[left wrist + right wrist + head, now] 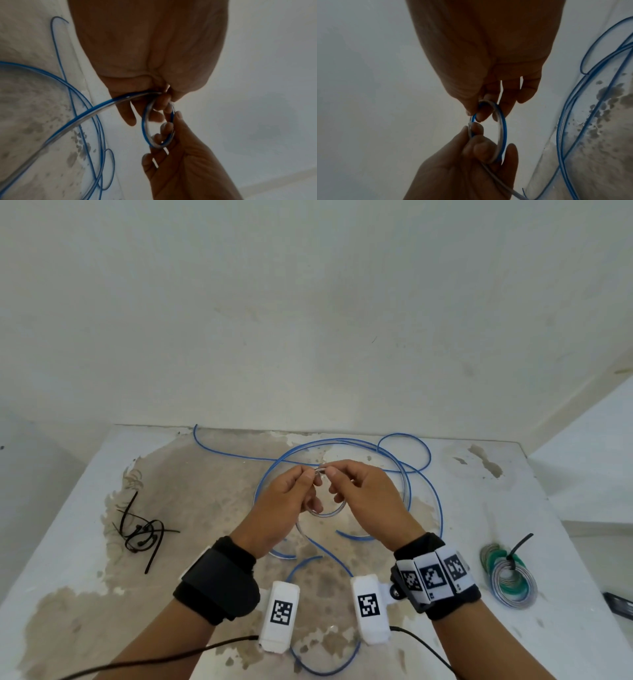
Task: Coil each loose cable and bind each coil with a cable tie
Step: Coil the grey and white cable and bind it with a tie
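A first small loop of the blue-striped clear cable [320,510] is pinched above the bench [513,508] between left hand [284,505] and right hand [366,494]; most cable lies loose. One bound coil [510,577] is finished; spare cable ties [142,534] wait.

My head camera is looking forward and down over the table [85,481], taking in both my wrists. Each wrist camera is peering along its palm, very close, tilting toward the wall [308,302]. All three are sharing the small cable loop [158,126] pinched between my left hand [287,505] and right hand [366,501]
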`<state>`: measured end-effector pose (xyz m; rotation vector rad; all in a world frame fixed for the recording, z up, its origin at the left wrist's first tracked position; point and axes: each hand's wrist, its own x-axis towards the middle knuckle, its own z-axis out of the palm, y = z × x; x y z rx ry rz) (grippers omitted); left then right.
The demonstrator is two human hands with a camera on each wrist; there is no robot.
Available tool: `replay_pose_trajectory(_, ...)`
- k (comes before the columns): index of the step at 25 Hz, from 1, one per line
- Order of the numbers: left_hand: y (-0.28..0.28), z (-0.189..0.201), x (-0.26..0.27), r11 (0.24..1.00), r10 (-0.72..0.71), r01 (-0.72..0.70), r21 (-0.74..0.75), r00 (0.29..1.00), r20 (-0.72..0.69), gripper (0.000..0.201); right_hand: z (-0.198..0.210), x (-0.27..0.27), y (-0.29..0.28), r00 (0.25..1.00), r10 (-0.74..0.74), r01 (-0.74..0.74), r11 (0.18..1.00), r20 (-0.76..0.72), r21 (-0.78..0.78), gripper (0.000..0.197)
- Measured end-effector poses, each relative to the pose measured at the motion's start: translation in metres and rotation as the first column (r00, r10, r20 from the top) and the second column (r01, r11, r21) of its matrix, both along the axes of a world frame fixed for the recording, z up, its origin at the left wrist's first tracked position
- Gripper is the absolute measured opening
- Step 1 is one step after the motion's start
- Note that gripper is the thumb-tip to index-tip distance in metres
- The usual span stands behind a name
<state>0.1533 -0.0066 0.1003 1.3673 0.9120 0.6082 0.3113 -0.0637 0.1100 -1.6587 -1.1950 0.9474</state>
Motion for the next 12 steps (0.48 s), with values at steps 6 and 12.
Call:
replay_pose_trajectory(6,-0.0019,0.0029,0.0012,1.0,0.004,-0.005,-0.015,0.999,-0.052,0.015,0.0001,-0.0036,-0.0052,0.996,0.01,-0.017,0.997,-0.089,-0.075,0.016)
replay_pose_trajectory(12,-0.0006,0.0058,0.0005,0.999,-0.043,0.042,-0.033,0.998,-0.054,0.009,0.0015,-0.0062,-0.0085,0.999,0.005,-0.005,1.0,-0.035,-0.01,0.017)
